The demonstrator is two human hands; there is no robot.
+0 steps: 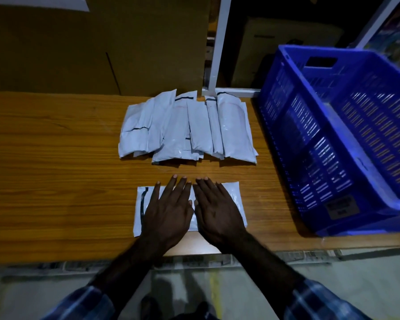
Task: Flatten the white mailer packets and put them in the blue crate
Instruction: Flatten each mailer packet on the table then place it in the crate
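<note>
One white mailer packet (141,204) lies flat near the front edge of the wooden table (56,172). My left hand (169,209) and my right hand (217,209) press on it side by side, palms down, fingers straight and spread. Their fingertips reach past the packet's far edge onto the wood. Farther back sits a pile of several white mailer packets (187,128), overlapping and puffy. The blue crate (310,125) stands at the right end of the table, tilted in view, and only its slatted walls and floor show inside.
A brown cardboard wall (97,42) rises behind the table. A white frame post (219,42) stands behind the pile, with dark shelving beyond. The table's front edge runs just below my wrists, with the floor underneath.
</note>
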